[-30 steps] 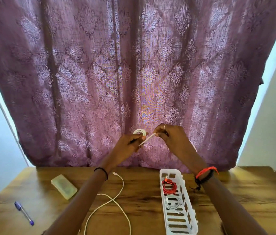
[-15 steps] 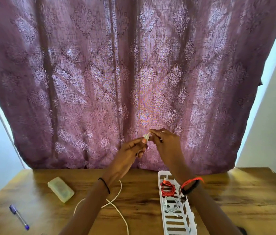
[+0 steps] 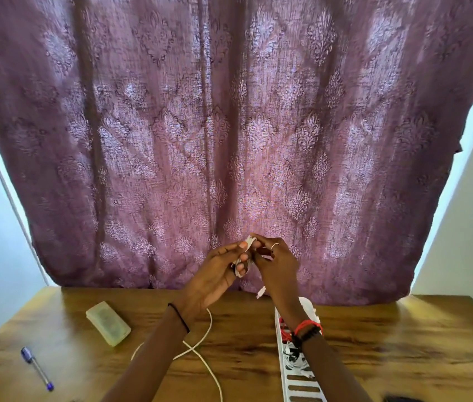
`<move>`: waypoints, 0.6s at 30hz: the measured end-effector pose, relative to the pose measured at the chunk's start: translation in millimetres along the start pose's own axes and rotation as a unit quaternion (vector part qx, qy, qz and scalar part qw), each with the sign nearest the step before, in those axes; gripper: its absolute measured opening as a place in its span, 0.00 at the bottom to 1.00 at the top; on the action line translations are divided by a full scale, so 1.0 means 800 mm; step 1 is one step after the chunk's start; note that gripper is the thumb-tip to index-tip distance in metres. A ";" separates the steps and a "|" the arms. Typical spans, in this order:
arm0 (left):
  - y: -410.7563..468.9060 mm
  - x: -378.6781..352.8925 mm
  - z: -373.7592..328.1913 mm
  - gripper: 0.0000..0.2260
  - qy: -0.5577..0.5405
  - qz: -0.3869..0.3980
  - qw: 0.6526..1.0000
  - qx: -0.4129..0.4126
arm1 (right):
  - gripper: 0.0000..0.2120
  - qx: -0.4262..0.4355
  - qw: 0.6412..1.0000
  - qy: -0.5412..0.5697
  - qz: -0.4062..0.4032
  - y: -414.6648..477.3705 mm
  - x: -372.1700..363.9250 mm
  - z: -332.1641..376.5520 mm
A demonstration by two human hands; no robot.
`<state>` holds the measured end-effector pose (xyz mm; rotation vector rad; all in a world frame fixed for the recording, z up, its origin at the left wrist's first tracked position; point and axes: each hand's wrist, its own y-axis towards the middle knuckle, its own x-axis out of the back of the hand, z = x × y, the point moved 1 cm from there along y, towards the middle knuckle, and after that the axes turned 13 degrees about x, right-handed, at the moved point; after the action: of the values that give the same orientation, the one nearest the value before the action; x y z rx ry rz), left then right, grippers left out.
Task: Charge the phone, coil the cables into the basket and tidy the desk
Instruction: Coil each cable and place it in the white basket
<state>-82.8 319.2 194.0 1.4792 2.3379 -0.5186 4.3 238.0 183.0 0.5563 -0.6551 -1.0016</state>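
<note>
Above the desk, my left hand (image 3: 218, 274) and my right hand (image 3: 276, 265) meet and both pinch a small coil of white cable (image 3: 244, 256). The coil's free end with its plug (image 3: 261, 292) dangles below my right hand. A second white cable (image 3: 200, 349) lies looped on the wooden desk (image 3: 403, 358) under my left forearm. A white slotted basket (image 3: 299, 384) stands at the right under my right wrist and holds a red cable (image 3: 284, 329) and a white one. A pale phone in a clear case (image 3: 107, 323) lies at the left.
A blue pen (image 3: 37, 368) lies near the desk's left front edge. A dark object (image 3: 400, 398) shows at the bottom right edge. A purple patterned curtain (image 3: 229, 126) hangs right behind the desk, with pale walls on both sides.
The round coil I held out with a stretched strand has been gathered tight between both hands, which came together and sank lower. The loose cable on the desk has shifted.
</note>
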 end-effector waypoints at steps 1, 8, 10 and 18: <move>-0.001 0.000 -0.001 0.13 -0.010 0.008 1.000 -0.002 | 0.13 0.001 1.000 0.002 -0.011 0.000 -0.002 0.001; -0.006 0.000 -0.003 0.12 -0.062 0.039 0.997 0.001 | 0.11 -0.019 0.999 -0.029 0.026 0.003 -0.010 0.003; -0.004 0.005 -0.002 0.11 -0.061 0.031 0.998 0.004 | 0.09 -0.027 0.998 -0.032 0.045 0.005 -0.006 0.003; 0.003 0.029 -0.017 0.11 0.082 -0.002 0.997 0.004 | 0.11 -0.127 0.980 0.138 0.064 0.014 0.005 0.001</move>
<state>-91.0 344.6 195.3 1.5753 2.4657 -0.4238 12.0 239.3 192.1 0.4116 -0.3065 -0.8515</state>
